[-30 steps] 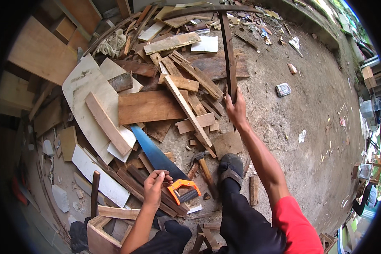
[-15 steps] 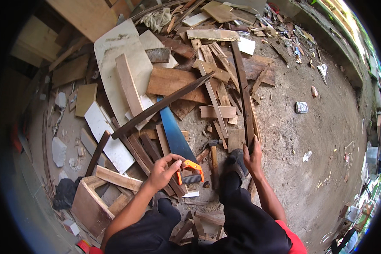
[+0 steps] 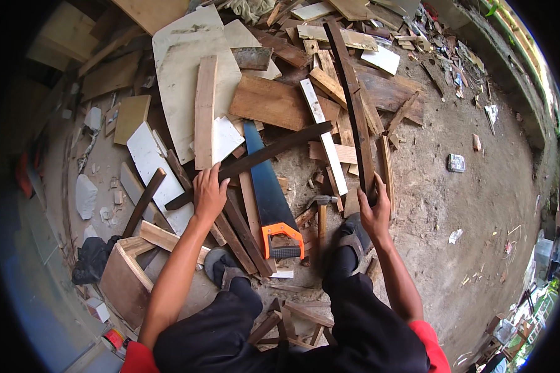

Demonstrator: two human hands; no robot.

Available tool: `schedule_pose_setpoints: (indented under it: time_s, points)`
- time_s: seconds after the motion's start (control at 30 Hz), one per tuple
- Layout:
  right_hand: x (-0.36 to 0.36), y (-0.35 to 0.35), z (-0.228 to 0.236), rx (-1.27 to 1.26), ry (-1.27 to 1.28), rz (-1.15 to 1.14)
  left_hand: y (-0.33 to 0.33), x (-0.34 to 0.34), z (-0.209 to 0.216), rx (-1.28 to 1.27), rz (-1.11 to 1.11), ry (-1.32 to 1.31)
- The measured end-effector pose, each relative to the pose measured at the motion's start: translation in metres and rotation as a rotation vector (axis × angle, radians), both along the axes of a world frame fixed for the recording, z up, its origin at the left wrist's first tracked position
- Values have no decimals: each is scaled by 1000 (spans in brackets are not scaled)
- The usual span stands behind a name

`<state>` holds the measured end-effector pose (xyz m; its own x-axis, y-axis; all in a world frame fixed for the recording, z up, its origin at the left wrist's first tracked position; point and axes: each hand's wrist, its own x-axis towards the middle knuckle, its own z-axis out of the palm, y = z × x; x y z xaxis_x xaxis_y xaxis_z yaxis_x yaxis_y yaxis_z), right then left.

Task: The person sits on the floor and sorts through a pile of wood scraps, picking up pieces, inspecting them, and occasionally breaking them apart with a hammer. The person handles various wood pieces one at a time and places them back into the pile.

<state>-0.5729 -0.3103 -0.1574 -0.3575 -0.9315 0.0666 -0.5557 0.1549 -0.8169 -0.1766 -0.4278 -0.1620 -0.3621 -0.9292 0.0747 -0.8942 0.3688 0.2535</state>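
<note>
My left hand [image 3: 210,191] is closed around the lower part of a dark wooden strip [image 3: 274,147], which slants across the pile and over a handsaw's blade. The handsaw [image 3: 269,196] has a blue-black blade and an orange and black handle, and no hand is on it. At my right, a longer dark wooden strip [image 3: 353,105] stretches away from me, its near end gripped in my right hand [image 3: 376,208] between thumb and fingers. A hammer [image 3: 322,221] with a wooden handle lies between the saw and my right foot.
Scrap boards surround the work, among them a brown board [image 3: 274,102], a white strip [image 3: 323,133] and a large pale panel [image 3: 190,81]. A wooden box frame [image 3: 123,286] stands at the left. Concrete ground [image 3: 460,224] spreads to the right, with bits of litter.
My left hand has gone from beside the saw handle, up and left, onto the slanting dark strip. My right hand still holds the longer strip. The whole view has shifted slightly.
</note>
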Motion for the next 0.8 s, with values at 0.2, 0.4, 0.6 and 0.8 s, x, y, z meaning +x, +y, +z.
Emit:
schedule_pose_setpoints:
  time_s: [0.2,0.4,0.6,0.8]
  points:
    - [-7,24,-10,-54,136,4,-49,2,56,-228,-108,-25]
    - [3,21,20,-100,160,120,-121,1,127,-494,73,-133]
    - [58,-10,49,-129,13,379,-39,-19,75,490,209,823]
    - [110,-10,52,187,-440,635,22,-47,76,984,266,1919]
